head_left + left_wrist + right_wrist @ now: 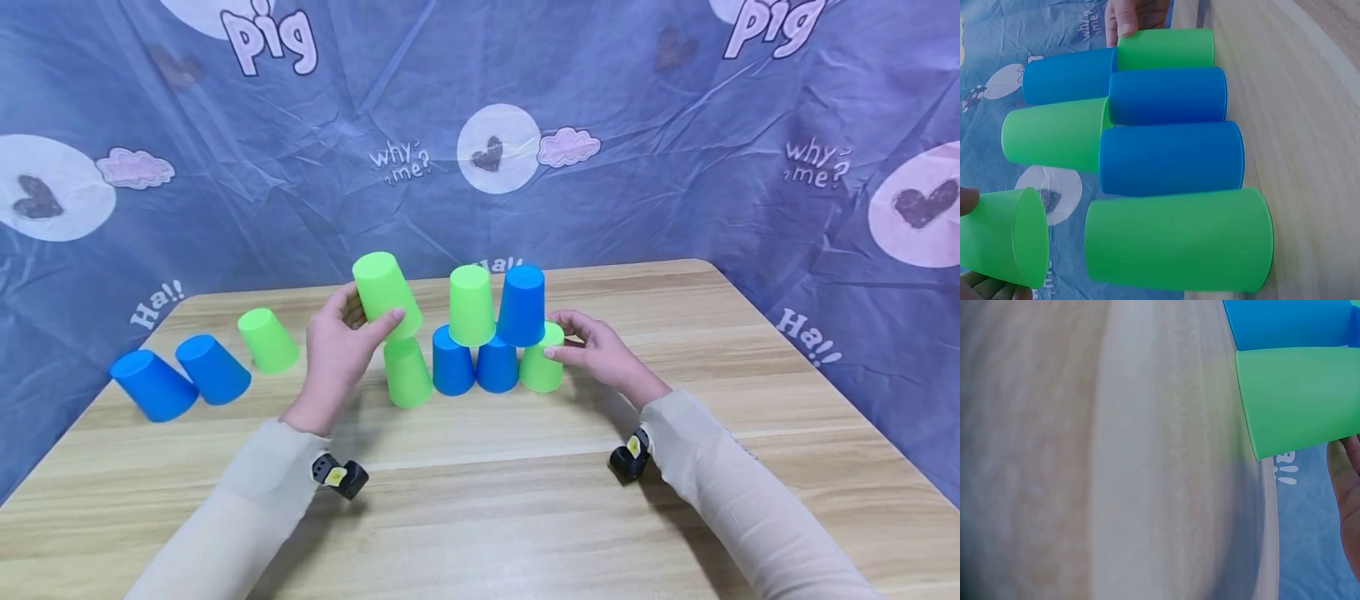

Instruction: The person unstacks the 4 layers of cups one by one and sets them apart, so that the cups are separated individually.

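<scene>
My left hand (341,337) grips a green cup (386,292), upside down and tilted, with the thumb on its near side. It is just over the green cup (408,375) at the left end of a row. Two blue cups (453,362) (497,364) stand in the middle of that row. At its right end is another green cup (542,371), and my right hand (600,350) touches its side with thumb and fingertips. An upper green cup (472,304) and an upper blue cup (522,304) rest on the row. All are upside down.
On the left of the wooden table (480,517) stand two more blue cups (153,385) (213,369) and one green cup (268,342), apart from the stack. A blue printed cloth (637,208) hangs behind the table and along its sides.
</scene>
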`<state>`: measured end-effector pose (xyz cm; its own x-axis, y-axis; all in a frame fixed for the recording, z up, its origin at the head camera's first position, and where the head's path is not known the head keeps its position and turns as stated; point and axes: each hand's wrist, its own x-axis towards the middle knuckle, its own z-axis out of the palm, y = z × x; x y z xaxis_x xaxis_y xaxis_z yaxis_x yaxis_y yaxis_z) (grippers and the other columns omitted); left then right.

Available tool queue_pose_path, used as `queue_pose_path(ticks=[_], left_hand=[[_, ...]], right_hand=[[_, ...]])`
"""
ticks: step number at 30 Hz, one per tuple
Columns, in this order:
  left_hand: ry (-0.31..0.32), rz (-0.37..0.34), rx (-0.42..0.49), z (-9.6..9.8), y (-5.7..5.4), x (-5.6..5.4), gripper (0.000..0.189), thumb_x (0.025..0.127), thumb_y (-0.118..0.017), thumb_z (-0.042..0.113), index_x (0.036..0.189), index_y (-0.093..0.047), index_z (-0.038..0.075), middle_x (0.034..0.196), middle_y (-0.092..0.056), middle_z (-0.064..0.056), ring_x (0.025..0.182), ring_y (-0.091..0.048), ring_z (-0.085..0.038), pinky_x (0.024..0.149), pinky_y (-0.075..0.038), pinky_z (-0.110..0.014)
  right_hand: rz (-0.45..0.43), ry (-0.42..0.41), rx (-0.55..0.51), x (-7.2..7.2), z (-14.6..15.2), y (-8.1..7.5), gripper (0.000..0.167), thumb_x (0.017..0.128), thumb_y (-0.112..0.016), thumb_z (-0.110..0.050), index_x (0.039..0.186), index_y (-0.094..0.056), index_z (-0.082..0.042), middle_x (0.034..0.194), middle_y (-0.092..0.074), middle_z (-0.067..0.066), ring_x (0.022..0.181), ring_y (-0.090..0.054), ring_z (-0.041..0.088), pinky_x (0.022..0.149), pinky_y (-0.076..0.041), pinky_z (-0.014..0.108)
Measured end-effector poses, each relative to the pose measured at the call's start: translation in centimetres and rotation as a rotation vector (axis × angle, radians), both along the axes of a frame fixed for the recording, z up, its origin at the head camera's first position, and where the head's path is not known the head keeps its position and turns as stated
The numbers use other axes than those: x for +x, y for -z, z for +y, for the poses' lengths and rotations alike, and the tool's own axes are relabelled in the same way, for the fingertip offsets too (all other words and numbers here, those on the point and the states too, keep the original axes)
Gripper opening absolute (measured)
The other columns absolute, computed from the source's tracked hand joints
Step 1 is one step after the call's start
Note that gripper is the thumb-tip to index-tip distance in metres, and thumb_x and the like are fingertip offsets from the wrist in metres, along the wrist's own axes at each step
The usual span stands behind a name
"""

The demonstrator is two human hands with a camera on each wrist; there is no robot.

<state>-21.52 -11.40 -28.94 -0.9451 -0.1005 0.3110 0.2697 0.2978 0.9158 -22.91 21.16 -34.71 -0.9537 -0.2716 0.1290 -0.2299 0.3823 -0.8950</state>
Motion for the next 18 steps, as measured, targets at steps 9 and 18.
queue_pose_path(ticks=[9, 18], left_hand=[[-0.072, -0.03, 0.012, -1.5, -0.3, 0.4, 0.058, 0.079, -0.074, 0.025, 0.129, -0.051, 0.006, 0.121, -0.06, -0.011, 0.11, -0.057, -0.017, 0.096, -0.045, -0.027], [-0.15, -0.044, -0.004, -3.3, 0.0, 0.7, 0.056, 0.081, -0.072, 0.027, 0.129, -0.051, 0.008, 0.122, -0.059, -0.009, 0.11, -0.056, -0.017, 0.096, -0.045, -0.028]], right_hand=[[0.001, 0.003, -0.004, -0.1, 0.1, 0.1, 0.046, 0.084, -0.067, -0.015, 0.125, -0.049, -0.003, 0.117, -0.056, 0.013, 0.108, -0.05, 0.026, 0.092, -0.045, 0.04], [0.003, 0.0, -0.01, -0.2, 0.1, 0.3, 0.046, 0.084, -0.068, -0.016, 0.124, -0.05, -0.003, 0.116, -0.056, 0.013, 0.109, -0.05, 0.026, 0.093, -0.044, 0.04]])
